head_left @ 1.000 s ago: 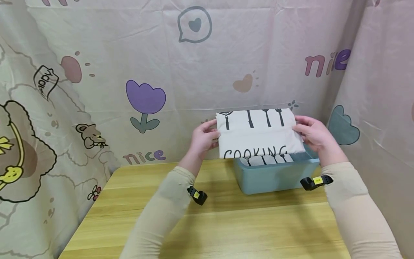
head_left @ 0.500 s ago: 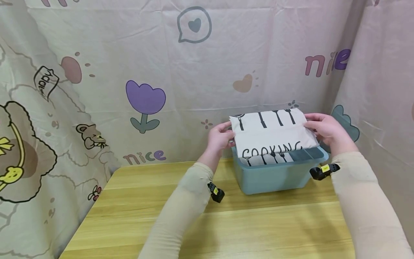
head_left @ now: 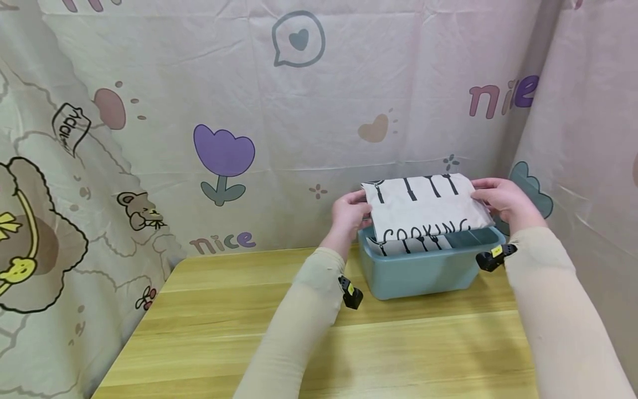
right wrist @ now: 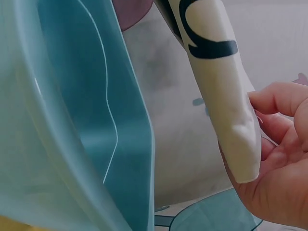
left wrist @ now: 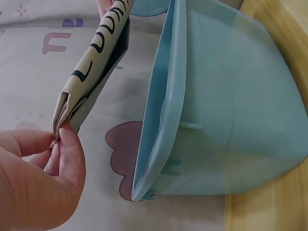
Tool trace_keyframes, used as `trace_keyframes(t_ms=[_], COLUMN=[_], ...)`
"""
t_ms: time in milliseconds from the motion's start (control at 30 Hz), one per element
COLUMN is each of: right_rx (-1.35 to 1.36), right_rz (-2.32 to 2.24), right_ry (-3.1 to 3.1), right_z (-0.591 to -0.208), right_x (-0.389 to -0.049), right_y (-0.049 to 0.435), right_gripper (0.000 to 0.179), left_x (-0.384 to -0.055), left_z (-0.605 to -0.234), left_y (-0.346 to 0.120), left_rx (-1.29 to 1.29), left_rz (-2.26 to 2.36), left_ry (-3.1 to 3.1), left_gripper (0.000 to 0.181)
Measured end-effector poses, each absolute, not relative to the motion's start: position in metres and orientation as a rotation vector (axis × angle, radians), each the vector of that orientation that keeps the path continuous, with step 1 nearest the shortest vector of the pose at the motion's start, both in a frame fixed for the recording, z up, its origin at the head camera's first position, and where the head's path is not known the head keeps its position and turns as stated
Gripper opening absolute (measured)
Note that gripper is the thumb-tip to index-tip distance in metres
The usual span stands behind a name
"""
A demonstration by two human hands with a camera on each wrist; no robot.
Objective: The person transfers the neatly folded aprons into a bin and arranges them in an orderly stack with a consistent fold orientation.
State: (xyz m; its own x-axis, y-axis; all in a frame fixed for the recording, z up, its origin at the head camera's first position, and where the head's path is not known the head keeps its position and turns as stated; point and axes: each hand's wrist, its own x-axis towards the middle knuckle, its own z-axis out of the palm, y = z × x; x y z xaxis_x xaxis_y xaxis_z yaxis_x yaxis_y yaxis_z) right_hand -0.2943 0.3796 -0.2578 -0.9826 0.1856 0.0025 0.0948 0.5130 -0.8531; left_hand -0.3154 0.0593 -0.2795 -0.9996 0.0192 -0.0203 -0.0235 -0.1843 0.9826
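A folded white cloth, printed with black cutlery shapes and the word COOKING, is held up over a blue plastic bin. My left hand pinches its left edge; in the left wrist view, thumb and fingers close on the folded layers of the cloth. At the other end my right hand grips the right edge, the fingers partly hidden behind the cloth. Inside the bin lies another white cloth with similar black prints, partly covered from view by the held one.
The bin stands at the back right of a wooden table. A patterned curtain hangs close behind the table and along both sides. Black wrist cameras are strapped to both sleeves.
Both hands have carried the folded cloth to the right, so it is now more squarely over the bin. In the last half second it has lowered slightly.
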Motion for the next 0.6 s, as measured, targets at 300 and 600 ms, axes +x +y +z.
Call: trace_keyframes(t_ms=[300,600], right_rx=[-0.217,-0.061], right_rz=[1.454,1.175], right_ry=[-2.661,-2.716], right_z=[-0.264,-0.264], right_x=[-0.301,-0.294], right_y=[0.380,0.377], right_gripper=[0.057,0.060], left_x=[-0.315,-0.312], left_z=[-0.284,-0.285], left_y=[0.057,0.049], left_rx=[0.032,0.276], left_rz=[2.145,1.722], left_ry=[2.193,2.638], left_gripper=[0.044,0.040])
